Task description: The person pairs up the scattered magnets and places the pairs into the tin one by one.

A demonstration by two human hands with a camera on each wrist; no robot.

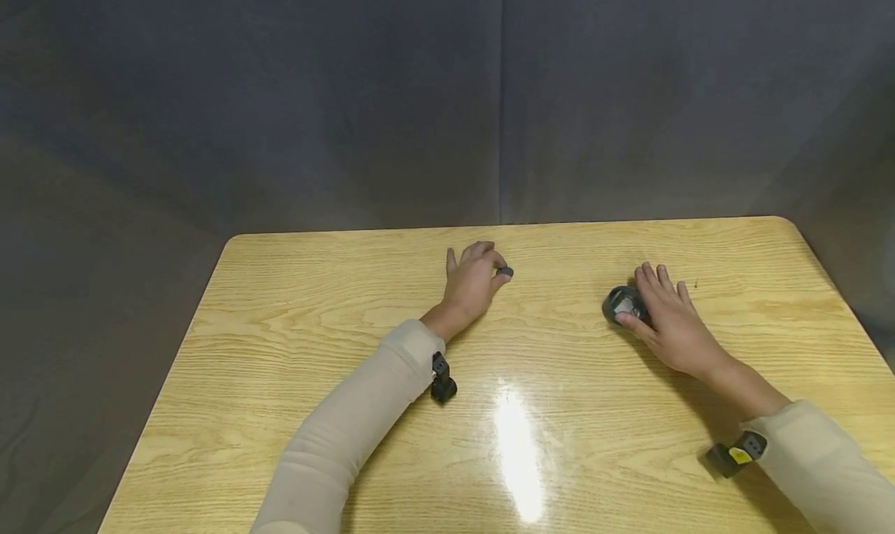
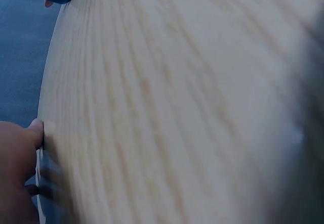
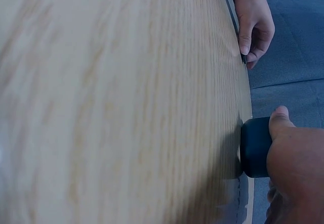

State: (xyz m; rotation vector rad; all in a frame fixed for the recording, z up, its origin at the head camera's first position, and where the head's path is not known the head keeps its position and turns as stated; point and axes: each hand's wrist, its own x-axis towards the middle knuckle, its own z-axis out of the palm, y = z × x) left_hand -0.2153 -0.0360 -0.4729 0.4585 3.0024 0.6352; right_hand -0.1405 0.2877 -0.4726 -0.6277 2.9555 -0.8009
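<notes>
In the head view my left hand [image 1: 471, 285] is near the table's far edge. Its thumb and index finger pinch a small dark disc-like piece [image 1: 506, 271], while the other fingers spread away. Farther right, my right hand [image 1: 671, 328] holds a squat, dark round object [image 1: 625, 305] with a light grey centre. The thumb lies across its near side and the long fingers extend along its right side. From the right wrist, this object [image 3: 255, 147] looks dark teal with rounded corners, close against the tabletop, with the thumb over its top.
A wood-grain table [image 1: 545, 340] spans the lower view, with rounded far corners. Behind it hangs a dark grey curtain [image 1: 363, 106] with a vertical seam. Glare shines on the tabletop between the forearms. Small black cameras [image 1: 443, 378] sit at both sleeve cuffs.
</notes>
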